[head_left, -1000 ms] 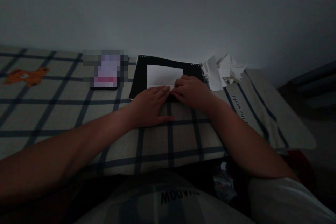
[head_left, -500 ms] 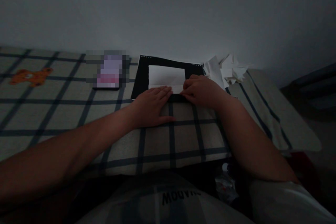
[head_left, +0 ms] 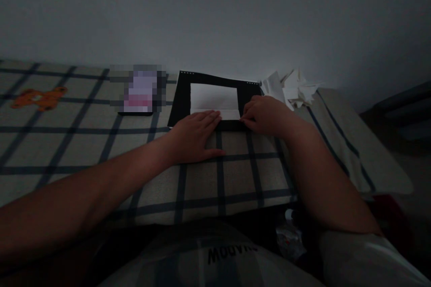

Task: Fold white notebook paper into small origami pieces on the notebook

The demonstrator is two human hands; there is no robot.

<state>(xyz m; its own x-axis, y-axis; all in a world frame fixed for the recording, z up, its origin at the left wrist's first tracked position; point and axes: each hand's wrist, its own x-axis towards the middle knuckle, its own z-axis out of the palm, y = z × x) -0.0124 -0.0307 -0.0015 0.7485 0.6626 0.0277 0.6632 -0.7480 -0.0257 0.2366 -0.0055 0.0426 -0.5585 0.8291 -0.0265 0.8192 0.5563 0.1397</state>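
White paper (head_left: pixel 213 97) lay on black board (head_left: pixel 183 98) atop the plaid bed cover (head_left: pixel 84 143), near edge already folded up; left hand (head_left: pixel 193 136) flat, ungripping, right hand (head_left: pixel 266 115) pressing the crease's end, further folds seemingly left.

Paper (head_left: pixel 213 97) on board (head_left: pixel 179 101), scraps (head_left: pixel 291 86) right

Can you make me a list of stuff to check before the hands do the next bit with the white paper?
1. Left hand flat, fingertips on the white paper's near edge: ok.
2. Right hand at the folded strip's right end: ok.
3. Paper fully on the black board: ok.
4. Fold sharp and even: cannot tell, too dark.
5. Paper scraps away from the fold: ok.
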